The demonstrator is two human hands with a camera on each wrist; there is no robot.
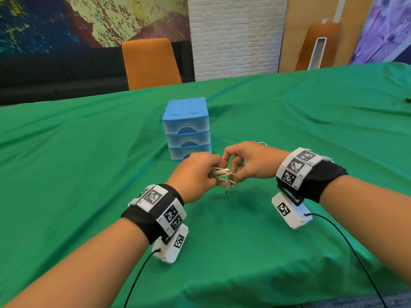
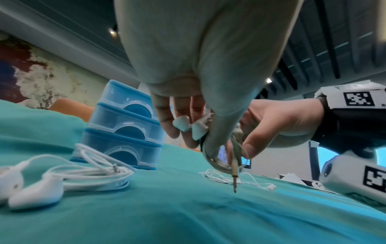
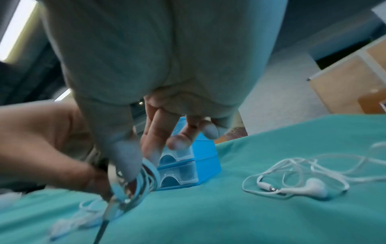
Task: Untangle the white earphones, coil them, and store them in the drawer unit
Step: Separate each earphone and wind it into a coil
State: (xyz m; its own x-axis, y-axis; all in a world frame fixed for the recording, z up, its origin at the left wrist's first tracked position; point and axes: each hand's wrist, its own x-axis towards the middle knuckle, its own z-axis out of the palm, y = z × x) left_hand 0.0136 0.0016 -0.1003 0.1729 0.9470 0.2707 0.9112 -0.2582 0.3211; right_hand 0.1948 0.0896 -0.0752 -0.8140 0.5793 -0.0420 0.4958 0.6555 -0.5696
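A coil of white earphones (image 1: pixel 222 177) hangs between both hands above the green cloth, just in front of the blue three-drawer unit (image 1: pixel 186 127). My left hand (image 1: pixel 212 172) grips the coil, with the two earbuds (image 2: pixel 188 127) tucked against its fingers. My right hand (image 1: pixel 232 172) pinches the cable loops from the other side. The jack plug (image 2: pixel 234 175) dangles straight down from the coil. All three drawers (image 2: pixel 125 128) are closed. In the right wrist view the coil (image 3: pixel 142 181) is blurred under my thumb.
A second set of white earphones (image 2: pixel 62 178) lies coiled on the cloth left of the drawer unit. A tangled set (image 3: pixel 303 181) lies to the right. The green cloth (image 1: pixel 289 241) covers the table; an orange chair (image 1: pixel 149 63) stands behind it.
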